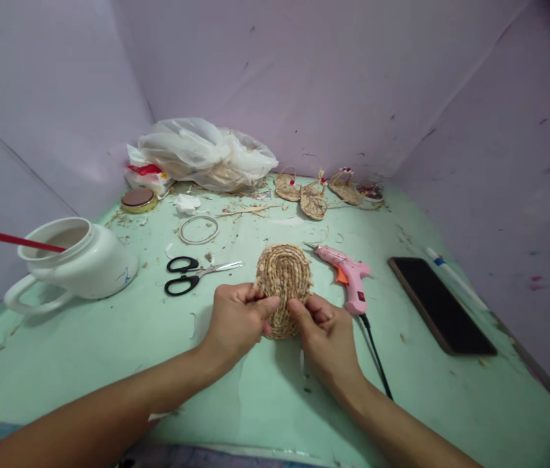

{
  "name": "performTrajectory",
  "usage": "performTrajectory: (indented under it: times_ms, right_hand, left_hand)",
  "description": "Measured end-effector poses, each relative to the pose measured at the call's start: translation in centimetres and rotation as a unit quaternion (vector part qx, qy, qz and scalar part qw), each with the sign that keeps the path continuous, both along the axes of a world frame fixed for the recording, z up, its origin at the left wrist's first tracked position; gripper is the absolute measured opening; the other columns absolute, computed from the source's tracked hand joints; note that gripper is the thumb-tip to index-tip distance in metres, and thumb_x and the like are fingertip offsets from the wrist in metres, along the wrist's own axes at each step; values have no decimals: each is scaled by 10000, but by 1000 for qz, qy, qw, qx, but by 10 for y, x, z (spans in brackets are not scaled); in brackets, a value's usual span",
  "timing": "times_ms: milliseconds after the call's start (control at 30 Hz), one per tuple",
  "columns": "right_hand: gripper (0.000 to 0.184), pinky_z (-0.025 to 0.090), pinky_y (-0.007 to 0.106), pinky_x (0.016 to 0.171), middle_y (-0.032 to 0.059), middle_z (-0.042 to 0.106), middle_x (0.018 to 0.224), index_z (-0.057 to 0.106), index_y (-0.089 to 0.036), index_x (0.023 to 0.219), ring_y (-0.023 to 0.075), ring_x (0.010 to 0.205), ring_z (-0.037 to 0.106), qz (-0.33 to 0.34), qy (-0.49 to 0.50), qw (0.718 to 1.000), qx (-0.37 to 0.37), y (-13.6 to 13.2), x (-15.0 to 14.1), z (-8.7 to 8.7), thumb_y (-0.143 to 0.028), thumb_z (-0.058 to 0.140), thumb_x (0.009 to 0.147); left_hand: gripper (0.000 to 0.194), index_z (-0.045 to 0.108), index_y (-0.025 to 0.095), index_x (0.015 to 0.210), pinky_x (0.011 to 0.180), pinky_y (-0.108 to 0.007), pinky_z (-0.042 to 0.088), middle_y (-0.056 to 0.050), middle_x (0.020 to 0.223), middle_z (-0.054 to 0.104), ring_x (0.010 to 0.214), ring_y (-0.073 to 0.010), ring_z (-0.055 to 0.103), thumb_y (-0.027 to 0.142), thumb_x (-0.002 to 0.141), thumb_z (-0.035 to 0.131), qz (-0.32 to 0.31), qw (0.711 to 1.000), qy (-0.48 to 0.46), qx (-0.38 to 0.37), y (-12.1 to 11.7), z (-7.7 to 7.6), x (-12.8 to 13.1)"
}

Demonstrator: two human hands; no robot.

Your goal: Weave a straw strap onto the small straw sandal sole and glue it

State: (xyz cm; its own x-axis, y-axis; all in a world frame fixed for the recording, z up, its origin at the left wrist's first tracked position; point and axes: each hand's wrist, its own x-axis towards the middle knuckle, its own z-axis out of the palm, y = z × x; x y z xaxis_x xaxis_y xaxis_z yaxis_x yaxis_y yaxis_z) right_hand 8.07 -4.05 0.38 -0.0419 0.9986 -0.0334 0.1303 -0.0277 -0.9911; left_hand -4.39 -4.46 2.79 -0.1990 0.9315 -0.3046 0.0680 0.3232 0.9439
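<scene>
An oval mat of coiled, braided straw point(283, 273) is held upright-tilted above the table between both hands. My left hand point(243, 315) pinches its left edge, thumb across the front face. On the opposite edge, my right hand point(326, 325) grips with the thumb on the front and the fingers curled behind. The mat's back is hidden. Just right of it lies a pink glue gun point(343, 270) with an orange trigger and a black cord. Black-handled scissors point(197, 273) rest to the left, blades pointing at the mat.
A white pot point(80, 260) holding a red stick stands at left. A phone point(441, 305) and a white pen point(455, 279) lie at right. Towards the back are a ring point(199, 230), a round tin point(139, 200), a plastic bag point(207, 153) and small straw slippers point(313, 203) with red beads.
</scene>
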Motion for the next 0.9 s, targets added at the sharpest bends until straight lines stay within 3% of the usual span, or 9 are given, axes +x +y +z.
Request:
performTrajectory:
  times_ms: [733, 900]
  right_hand:
    - [344, 199, 226, 440, -61, 262, 510, 327, -203, 518, 84, 494, 246, 2, -16, 1000, -1, 1, 0, -2, -370, 525, 745]
    - [339, 214, 224, 448, -54, 282, 522, 358, -191, 530, 83, 506, 257, 25, -24, 999, 8, 0, 3, -4, -367, 515, 775]
  left_hand:
    - [255, 464, 156, 440, 307, -172, 288, 57, 322, 458, 271, -48, 367, 198, 654, 596, -3, 1000, 1, 7, 0, -2, 1]
    - [258, 469, 153, 449, 313, -180, 224, 56, 309, 429, 274, -44, 318, 249, 644, 609, -42, 999, -31, 0, 8, -9, -8]
